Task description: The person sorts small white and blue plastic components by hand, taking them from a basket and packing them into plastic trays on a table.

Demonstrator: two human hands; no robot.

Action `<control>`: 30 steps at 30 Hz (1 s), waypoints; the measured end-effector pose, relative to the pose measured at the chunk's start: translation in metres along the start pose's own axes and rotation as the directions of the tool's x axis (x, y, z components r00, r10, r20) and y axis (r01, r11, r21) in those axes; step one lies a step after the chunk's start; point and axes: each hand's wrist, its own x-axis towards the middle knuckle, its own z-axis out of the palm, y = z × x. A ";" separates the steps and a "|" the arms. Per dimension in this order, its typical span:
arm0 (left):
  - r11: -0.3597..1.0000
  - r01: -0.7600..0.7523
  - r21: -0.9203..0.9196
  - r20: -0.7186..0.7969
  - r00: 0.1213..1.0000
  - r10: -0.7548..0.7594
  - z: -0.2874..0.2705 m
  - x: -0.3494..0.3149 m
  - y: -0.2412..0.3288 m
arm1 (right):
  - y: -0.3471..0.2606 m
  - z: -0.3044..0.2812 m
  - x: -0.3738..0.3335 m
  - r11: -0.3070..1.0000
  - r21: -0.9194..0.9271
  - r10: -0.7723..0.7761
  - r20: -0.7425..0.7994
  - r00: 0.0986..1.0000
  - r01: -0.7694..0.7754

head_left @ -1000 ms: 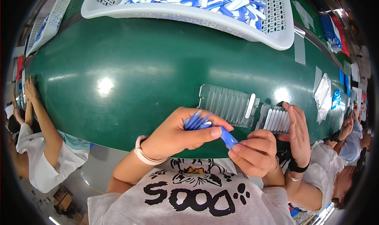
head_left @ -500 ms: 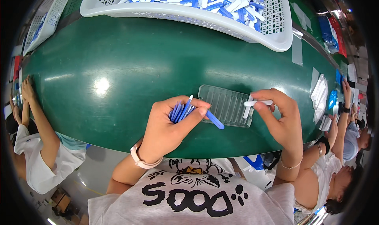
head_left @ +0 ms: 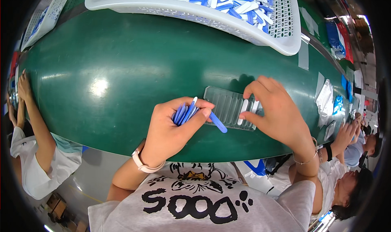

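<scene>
My left hand (head_left: 169,122) is closed around a bundle of small flat round-ended sticks (head_left: 185,113), blue and white, which look like nail files. One blue nail file (head_left: 218,122) sticks out past my thumb toward the tray. On the green table lies a clear plastic tray (head_left: 222,105) with a row of long slots, its left edge beside my left fingertips. Over its right end, my right hand (head_left: 271,109) grips a white nail file (head_left: 243,111) by its ends, thumb near and index finger far, down at a slot. Another white nail file (head_left: 255,106) lies in the tray, partly hidden by my hand.
A white perforated basket (head_left: 195,7) heaped with blue and white files stands at the back. Another basket (head_left: 49,14) is at the far left. Clear plastic packs (head_left: 325,99) lie to the right. Co-workers' arms (head_left: 34,105) rest at the left edge and a hand (head_left: 344,136) works at the right.
My right hand has turned the white nail file from crosswise to lengthwise and lowered it into the tray, left of the other white one. My left hand has barely moved.
</scene>
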 end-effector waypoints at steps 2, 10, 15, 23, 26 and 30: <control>1.000 -0.008 -0.016 -0.004 1.000 0.008 0.002 0.000 -0.001 | -0.003 0.003 -0.004 1.000 -0.024 -0.011 -0.005 1.000 0.011; 0.962 0.224 -0.159 0.207 0.960 -0.189 0.005 0.003 0.008 | -0.001 0.022 -0.006 0.873 0.203 -0.372 -0.314 0.874 0.444; 0.834 0.455 -0.312 0.343 0.873 -0.348 0.007 0.004 0.009 | 0.005 0.041 -0.008 0.705 -0.046 -0.653 -0.433 0.622 0.708; 0.817 0.431 -0.383 0.445 0.861 -0.245 0.001 0.005 -0.001 | 0.018 0.002 -0.014 0.884 0.428 0.012 -0.421 0.907 0.187; 0.716 0.430 -0.551 0.462 0.871 -0.168 0.000 0.005 -0.004 | 0.032 -0.003 -0.012 0.955 0.295 0.053 -0.278 0.959 0.033; 0.777 0.428 -0.462 0.455 0.866 -0.207 0.001 0.005 -0.002 | 0.025 -0.002 -0.003 0.997 0.076 -0.013 -0.097 0.995 0.021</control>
